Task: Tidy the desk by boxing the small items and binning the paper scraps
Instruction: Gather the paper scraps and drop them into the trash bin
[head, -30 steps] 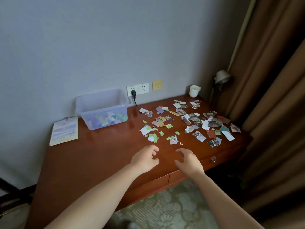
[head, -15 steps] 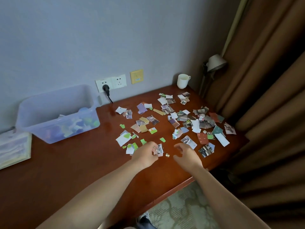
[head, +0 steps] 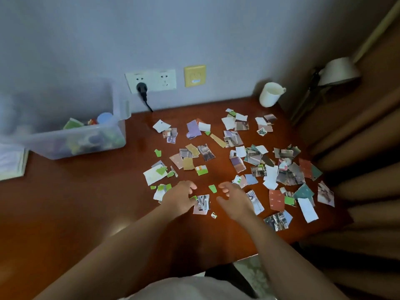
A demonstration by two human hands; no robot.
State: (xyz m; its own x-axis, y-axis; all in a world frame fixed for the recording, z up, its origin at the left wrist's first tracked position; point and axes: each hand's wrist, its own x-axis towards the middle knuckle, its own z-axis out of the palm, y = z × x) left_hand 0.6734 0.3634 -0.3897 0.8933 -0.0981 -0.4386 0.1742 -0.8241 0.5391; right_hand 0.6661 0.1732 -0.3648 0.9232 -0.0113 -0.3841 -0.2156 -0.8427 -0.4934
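Several torn paper scraps (head: 255, 156), printed, white and green, lie spread over the right half of the brown desk (head: 86, 202). My left hand (head: 179, 198) hovers low at the near edge of the spread, fingers loosely curled. Its thumb is beside a photo scrap (head: 202, 204) lying flat, and I see nothing held in it. My right hand (head: 236, 200) sits just right of that scrap, fingers relaxed and curved, empty. A small green scrap (head: 212, 188) lies between the two hands. A clear plastic box (head: 118, 128) holding small colourful items stands at the back left. No bin shows.
A white mug (head: 270, 95) stands at the back right by the wall. A lamp (head: 337, 71) and brown curtains (head: 368, 169) close off the right side. A notebook (head: 10, 161) lies at the far left. A black plug (head: 141, 87) sits in the wall socket.
The view has moved closer and lower over the desk. Both hands have advanced from the front edge to the nearest scraps, the left one reaching the photo scrap.
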